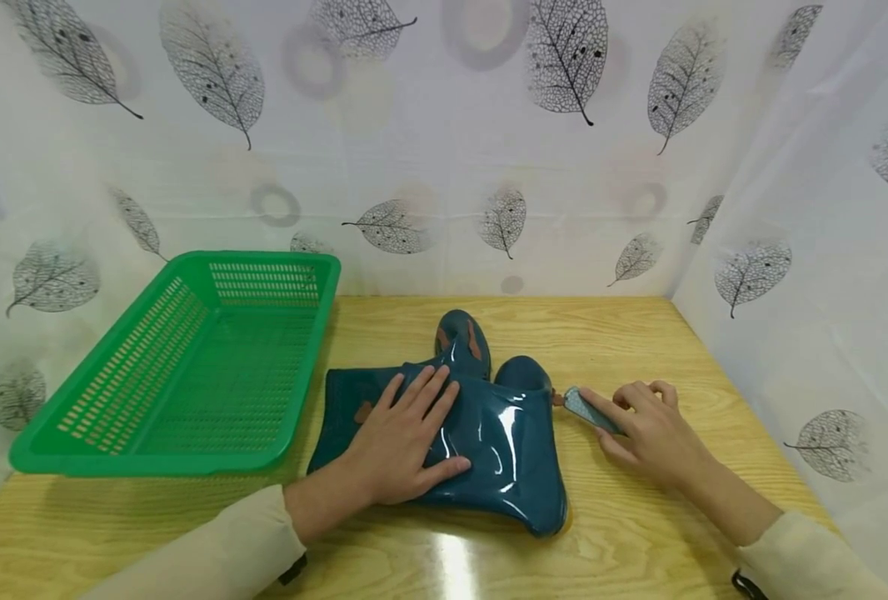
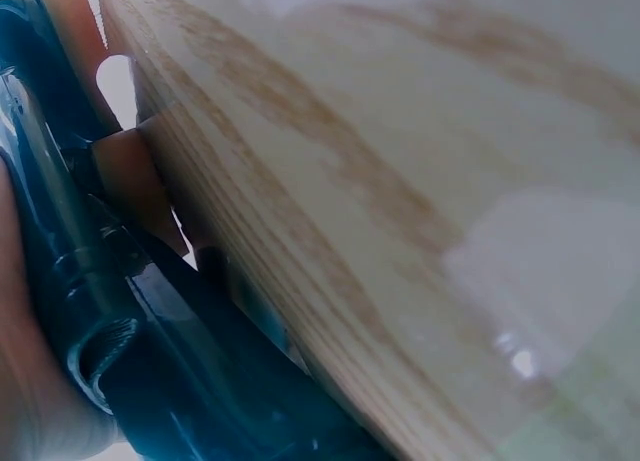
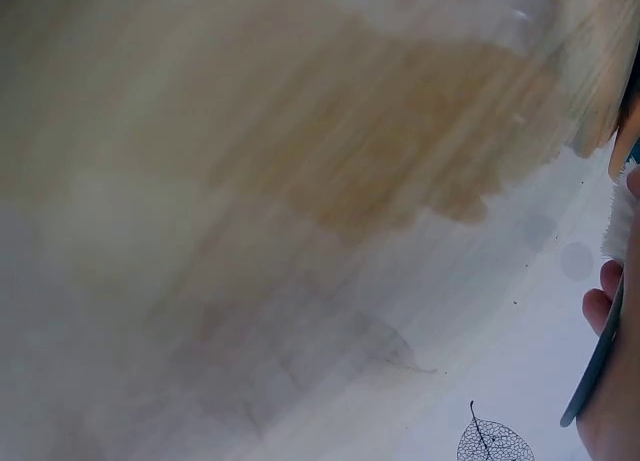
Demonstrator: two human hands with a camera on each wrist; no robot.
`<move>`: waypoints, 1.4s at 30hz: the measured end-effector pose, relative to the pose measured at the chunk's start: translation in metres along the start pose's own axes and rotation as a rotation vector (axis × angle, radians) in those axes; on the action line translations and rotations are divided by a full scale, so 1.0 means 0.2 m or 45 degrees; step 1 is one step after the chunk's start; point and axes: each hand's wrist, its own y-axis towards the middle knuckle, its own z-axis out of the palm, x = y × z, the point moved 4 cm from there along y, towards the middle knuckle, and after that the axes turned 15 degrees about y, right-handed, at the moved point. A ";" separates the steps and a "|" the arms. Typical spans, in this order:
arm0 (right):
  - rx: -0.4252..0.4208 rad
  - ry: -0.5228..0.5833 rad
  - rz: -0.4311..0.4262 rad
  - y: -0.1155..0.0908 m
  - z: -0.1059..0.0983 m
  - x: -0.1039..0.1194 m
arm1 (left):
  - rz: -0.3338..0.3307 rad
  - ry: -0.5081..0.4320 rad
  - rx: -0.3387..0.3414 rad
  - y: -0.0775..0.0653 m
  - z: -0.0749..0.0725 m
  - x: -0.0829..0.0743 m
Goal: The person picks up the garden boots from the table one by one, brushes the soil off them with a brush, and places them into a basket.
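Observation:
A pair of glossy dark teal rubber boots [image 1: 489,442] lies on its side on the table, with reddish-brown patches on the surfaces. My left hand [image 1: 406,433] rests across the boot shafts with its fingers spread and fairly straight. In the left wrist view the teal boot [image 2: 200,361] fills the lower left, beside part of that hand. To the right of the boots, my right hand [image 1: 650,433] holds a small grey-blue brush [image 1: 592,410] by its back. White bristles [image 3: 617,221] show in the right wrist view. The brush's tip is close to a brown bit at the boot's edge.
A green plastic basket [image 1: 294,417] with slotted walls stands on the left of the wood-grain table [image 1: 624,533]. White curtains [image 1: 429,158] with a leaf print surround the back and sides.

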 end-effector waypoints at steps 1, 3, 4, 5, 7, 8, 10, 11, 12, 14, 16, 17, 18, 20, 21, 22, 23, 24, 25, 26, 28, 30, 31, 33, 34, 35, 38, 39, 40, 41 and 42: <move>0.007 -0.001 0.008 0.00 0.00 0.00 | 0.001 -0.001 -0.001 0.00 0.00 0.00; 0.013 -0.017 0.033 0.00 0.00 -0.01 | 0.001 0.000 -0.006 0.00 0.00 0.00; 0.008 -0.033 0.049 0.00 0.00 -0.01 | 0.001 0.001 -0.006 0.00 0.00 0.00; -0.003 -0.050 0.066 0.00 0.00 -0.01 | 0.000 0.002 -0.008 0.00 0.00 0.00; -0.026 -0.088 0.108 0.00 -0.01 -0.02 | -0.002 0.004 -0.011 0.00 0.00 0.00; -0.041 -0.110 0.127 0.00 -0.01 -0.02 | -0.002 0.006 -0.014 0.00 0.00 0.00; -0.065 -0.126 0.171 0.00 -0.02 -0.02 | -0.003 0.005 -0.014 0.00 0.00 0.00; -0.070 -0.130 0.194 0.00 -0.02 -0.02 | -0.001 0.002 -0.013 0.00 0.00 0.00; -0.073 -0.133 0.213 0.00 -0.03 -0.03 | 0.000 -0.001 -0.012 0.00 0.00 0.00; -0.077 -0.134 0.243 0.00 -0.03 -0.03 | 0.001 -0.006 -0.008 0.00 0.00 0.00; -0.070 -0.125 0.259 -0.01 -0.04 -0.03 | 0.001 -0.010 -0.007 0.00 0.00 0.00; -0.066 -0.124 0.253 -0.01 -0.04 -0.03 | 0.001 -0.013 -0.006 0.00 0.00 0.00; -0.064 -0.119 0.243 -0.01 -0.04 -0.03 | 0.000 -0.012 -0.007 0.00 0.00 0.00; -0.061 -0.107 0.219 0.00 -0.03 -0.02 | -0.001 -0.009 -0.008 0.00 0.00 0.00; -0.060 -0.098 0.200 0.00 -0.03 -0.02 | -0.001 -0.009 -0.008 0.00 -0.01 0.00; -0.061 -0.088 0.180 0.00 -0.03 -0.02 | -0.002 -0.009 -0.007 0.00 -0.01 0.00; -0.062 -0.076 0.158 0.00 -0.02 -0.01 | -0.002 -0.007 -0.003 0.00 0.00 0.00; -0.066 -0.059 0.131 0.01 -0.02 -0.01 | -0.001 -0.005 -0.003 0.00 0.00 0.00; -0.072 -0.036 0.103 0.01 -0.02 0.00 | 0.000 -0.006 0.001 0.00 0.00 0.00; -0.076 -0.004 0.072 0.01 -0.02 0.00 | 0.001 -0.005 0.003 0.00 0.00 0.00; -0.087 0.058 0.005 0.02 -0.02 0.02 | 0.002 -0.004 0.004 0.00 0.00 0.00; -0.118 0.121 -0.069 0.02 -0.02 0.03 | 0.004 -0.002 -0.001 0.00 0.00 0.00; -0.135 0.150 -0.104 0.03 -0.02 0.04 | 0.005 -0.003 -0.002 0.00 0.00 0.00; -0.169 0.188 -0.167 0.04 -0.02 0.05 | 0.004 -0.002 -0.006 0.00 0.00 0.01; -0.191 0.200 -0.196 0.04 -0.02 0.05 | 0.003 0.000 -0.005 0.00 0.00 0.01; -0.208 0.212 -0.219 0.04 -0.02 0.06 | 0.003 -0.001 -0.006 0.00 0.00 0.01; -0.227 0.236 -0.248 0.05 -0.02 0.07 | 0.003 -0.001 -0.001 0.00 0.00 0.01; -0.229 0.244 -0.252 0.05 -0.03 0.07 | 0.003 0.002 -0.002 0.00 0.00 0.01; -0.229 0.257 -0.254 0.05 -0.03 0.07 | 0.003 0.003 -0.005 0.00 -0.01 0.01; -0.227 0.271 -0.255 0.05 -0.03 0.07 | 0.004 0.004 -0.007 0.00 -0.01 0.01; -0.227 0.286 -0.256 0.05 -0.03 0.07 | 0.004 0.007 -0.006 0.00 -0.01 0.01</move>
